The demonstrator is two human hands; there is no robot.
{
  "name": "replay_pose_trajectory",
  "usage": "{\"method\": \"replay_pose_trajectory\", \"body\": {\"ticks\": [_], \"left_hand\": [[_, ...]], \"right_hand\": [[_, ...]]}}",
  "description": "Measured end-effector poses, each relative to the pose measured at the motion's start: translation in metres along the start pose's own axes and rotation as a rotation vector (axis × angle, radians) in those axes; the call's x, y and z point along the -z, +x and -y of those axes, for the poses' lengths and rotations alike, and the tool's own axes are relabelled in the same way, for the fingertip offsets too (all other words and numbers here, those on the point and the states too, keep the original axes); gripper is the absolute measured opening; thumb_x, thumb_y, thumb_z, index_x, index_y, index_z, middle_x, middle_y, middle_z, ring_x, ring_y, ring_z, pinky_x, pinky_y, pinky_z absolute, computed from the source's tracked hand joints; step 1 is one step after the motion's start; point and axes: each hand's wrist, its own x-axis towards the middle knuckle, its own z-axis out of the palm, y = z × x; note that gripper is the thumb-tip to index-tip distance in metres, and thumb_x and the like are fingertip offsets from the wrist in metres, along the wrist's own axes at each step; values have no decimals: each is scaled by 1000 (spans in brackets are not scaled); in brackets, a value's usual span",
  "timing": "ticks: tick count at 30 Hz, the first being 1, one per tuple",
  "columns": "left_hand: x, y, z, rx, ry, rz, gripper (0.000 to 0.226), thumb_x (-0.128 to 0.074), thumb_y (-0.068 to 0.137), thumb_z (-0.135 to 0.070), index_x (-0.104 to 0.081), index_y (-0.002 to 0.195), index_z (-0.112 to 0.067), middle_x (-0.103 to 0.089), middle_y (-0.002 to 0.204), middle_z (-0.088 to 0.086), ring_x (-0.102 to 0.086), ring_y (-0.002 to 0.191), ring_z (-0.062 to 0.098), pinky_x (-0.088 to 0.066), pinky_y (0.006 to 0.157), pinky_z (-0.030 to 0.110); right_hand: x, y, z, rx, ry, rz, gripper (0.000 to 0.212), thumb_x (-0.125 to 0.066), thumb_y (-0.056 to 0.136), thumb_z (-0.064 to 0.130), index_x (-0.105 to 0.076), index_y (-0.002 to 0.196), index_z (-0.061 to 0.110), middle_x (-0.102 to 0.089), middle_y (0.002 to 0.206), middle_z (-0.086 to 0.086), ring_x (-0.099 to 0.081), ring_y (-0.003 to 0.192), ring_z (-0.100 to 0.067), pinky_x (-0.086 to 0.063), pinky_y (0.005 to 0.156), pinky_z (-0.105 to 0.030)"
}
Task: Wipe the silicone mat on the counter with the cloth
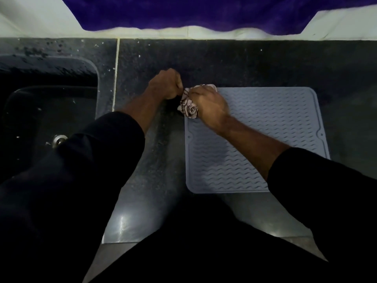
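Note:
A grey silicone mat with a wavy ribbed surface lies flat on the dark counter, right of centre. A bunched white cloth with a dark floral print sits at the mat's far left corner. My right hand grips the cloth from the right, partly over the mat. My left hand pinches the cloth's upper edge from the left, just off the mat. Most of the cloth is hidden under my right hand.
A dark sink with a metal drain is sunk into the counter at the left. A purple cloth hangs against the pale wall behind the counter. The counter's front edge runs below the mat.

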Motion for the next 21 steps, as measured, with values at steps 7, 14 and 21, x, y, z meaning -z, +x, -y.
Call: {"method": "replay_pose_trajectory", "body": {"ticks": [7, 14, 21], "left_hand": [[3, 7, -6, 32, 37, 73, 11, -74, 82, -17, -73, 91, -11, -70, 95, 8, -65, 91, 24, -55, 80, 37], [3, 0, -12, 58, 52, 87, 38, -77, 80, -34, -68, 105, -7, -68, 108, 13, -63, 103, 30, -50, 94, 48], [-8, -23, -23, 39, 175, -102, 36, -69, 87, -31, -61, 116, -10, -62, 120, 14, -60, 109, 33, -49, 92, 46]], "right_hand": [[3, 3, 13, -34, -103, 0, 33, -61, 89, 30, -60, 117, 12, -62, 118, -7, -55, 111, -26, -43, 97, -33], [15, -94, 47, 139, -83, 186, 46, -54, 84, 28, -56, 126, 10, -54, 134, -11, -46, 125, -32, -33, 107, -43], [7, -151, 52, 181, -75, 250, 44, -59, 86, 15, -53, 130, 13, -50, 137, -7, -43, 126, -30, -41, 103, -38]]}}
